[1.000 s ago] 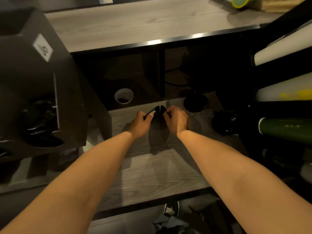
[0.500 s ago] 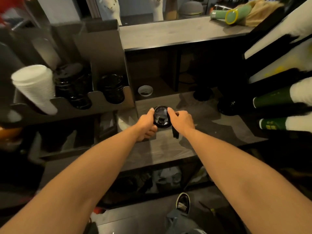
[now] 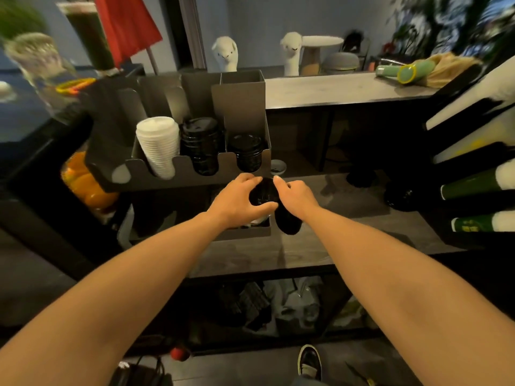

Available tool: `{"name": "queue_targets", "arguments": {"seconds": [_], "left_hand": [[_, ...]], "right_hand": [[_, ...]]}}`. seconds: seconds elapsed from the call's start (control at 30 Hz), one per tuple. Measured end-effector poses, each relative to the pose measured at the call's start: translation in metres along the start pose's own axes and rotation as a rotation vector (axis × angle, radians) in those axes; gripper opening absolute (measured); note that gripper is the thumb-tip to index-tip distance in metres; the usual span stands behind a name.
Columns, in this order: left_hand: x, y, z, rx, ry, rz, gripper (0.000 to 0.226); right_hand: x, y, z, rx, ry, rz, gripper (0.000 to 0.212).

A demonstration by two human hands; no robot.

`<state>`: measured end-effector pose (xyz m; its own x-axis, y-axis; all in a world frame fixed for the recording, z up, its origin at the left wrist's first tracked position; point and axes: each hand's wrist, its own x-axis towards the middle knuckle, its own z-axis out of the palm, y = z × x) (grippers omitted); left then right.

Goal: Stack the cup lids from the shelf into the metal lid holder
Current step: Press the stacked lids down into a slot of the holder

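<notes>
A black cup lid (image 3: 263, 194) is held between both hands just below the front of the metal lid holder (image 3: 195, 165). My left hand (image 3: 237, 201) grips its left side, thumb curled under it. My right hand (image 3: 295, 196) pinches its right edge; a second dark lid-like shape (image 3: 288, 222) hangs beneath that hand. The holder's slots carry a white lid stack (image 3: 158, 143) and two black lid stacks (image 3: 202, 143) (image 3: 248, 151). The wooden shelf (image 3: 334, 218) lies under my hands.
More black lids (image 3: 401, 197) (image 3: 362, 178) sit on the shelf to the right. Cup sleeves in a rack (image 3: 479, 182) stick out at the right edge. A small white bowl (image 3: 278, 166) stands behind the holder. A countertop (image 3: 334, 89) runs above the shelf. A shoe (image 3: 309, 360) shows on the floor.
Both hands have lifted the black lid off the shelf and carried it up toward the holder's right slot. The view tilted up, bringing the holder and counter into sight.
</notes>
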<state>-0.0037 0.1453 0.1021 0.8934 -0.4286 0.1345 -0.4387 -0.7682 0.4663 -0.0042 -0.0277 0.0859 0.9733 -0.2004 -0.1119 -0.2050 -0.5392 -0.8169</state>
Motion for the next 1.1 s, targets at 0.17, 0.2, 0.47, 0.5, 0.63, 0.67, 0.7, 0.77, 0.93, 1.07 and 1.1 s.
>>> {"name": "queue_targets", "arguments": {"seconds": [0.17, 0.2, 0.47, 0.5, 0.63, 0.67, 0.7, 0.77, 0.93, 1.07, 1.1], "left_hand": [[0.009, 0.006, -0.029, 0.072, 0.104, 0.077, 0.073], [0.014, 0.007, -0.035, 0.087, 0.139, 0.099, 0.072], [0.053, 0.009, -0.079, 0.479, 0.327, 0.082, 0.071], [0.059, 0.008, -0.082, 0.516, 0.318, 0.065, 0.072], [0.079, 0.008, -0.092, 0.635, 0.253, 0.001, 0.068], [0.084, 0.009, -0.093, 0.664, 0.233, 0.000, 0.066], [0.088, 0.009, -0.092, 0.695, 0.211, 0.003, 0.065], [0.096, 0.009, -0.090, 0.729, 0.171, -0.006, 0.064], [0.108, 0.008, -0.082, 0.792, 0.082, -0.042, 0.065], [0.111, 0.004, -0.076, 0.870, 0.054, -0.047, 0.069], [0.112, 0.003, -0.074, 0.884, 0.027, -0.057, 0.069]], "right_hand": [[0.007, -0.029, -0.013, -0.020, 0.024, -0.075, 0.059], [0.008, -0.036, -0.019, -0.032, 0.049, -0.094, 0.060], [0.036, -0.075, -0.055, -0.214, 0.117, -0.292, 0.036], [0.042, -0.079, -0.057, -0.232, 0.087, -0.318, 0.026], [0.058, -0.094, -0.063, -0.271, -0.126, -0.351, 0.055], [0.061, -0.098, -0.063, -0.278, -0.164, -0.356, 0.059], [0.065, -0.100, -0.062, -0.297, -0.195, -0.357, 0.061], [0.072, -0.104, -0.061, -0.342, -0.241, -0.354, 0.062], [0.083, -0.107, -0.058, -0.448, -0.301, -0.334, 0.056], [0.088, -0.109, -0.053, -0.491, -0.328, -0.333, 0.047], [0.089, -0.109, -0.052, -0.504, -0.338, -0.330, 0.044]]}}
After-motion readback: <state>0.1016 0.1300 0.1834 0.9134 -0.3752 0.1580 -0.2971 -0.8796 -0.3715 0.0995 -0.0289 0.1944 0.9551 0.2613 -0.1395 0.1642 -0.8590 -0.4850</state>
